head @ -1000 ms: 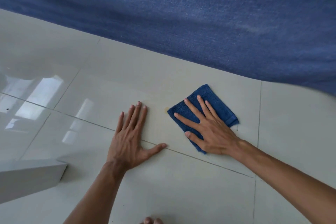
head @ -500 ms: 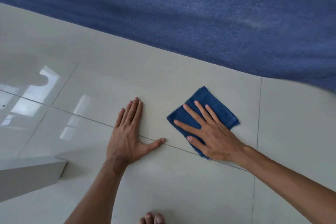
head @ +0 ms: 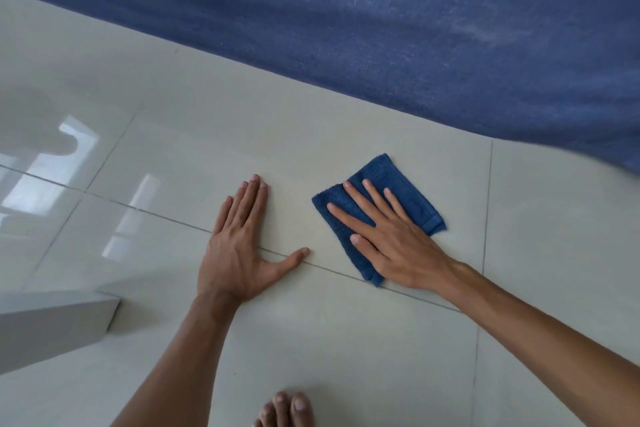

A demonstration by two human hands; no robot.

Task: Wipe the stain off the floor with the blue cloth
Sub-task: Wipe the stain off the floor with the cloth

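Observation:
The blue cloth [head: 420, 206] lies folded on the pale tiled floor [head: 346, 340], over a grout line. My right hand [head: 391, 243] presses flat on it with the fingers spread, covering its near half. My left hand [head: 239, 253] rests flat on the bare tiles just left of the cloth, fingers together, thumb pointing toward the cloth, holding nothing. I cannot make out a stain on the tiles around the cloth; whatever lies under the cloth is hidden.
A large blue fabric [head: 381, 28] covers the floor along the far side, its edge running diagonally just beyond the cloth. A white block's corner [head: 52, 326] juts in at the lower left. My toes [head: 287, 409] show at the bottom edge.
My right hand has rubbed the cloth slightly back and forth in place. A small yellowish spot seen beside the cloth's left corner a second ago no longer shows. My left hand stays planted.

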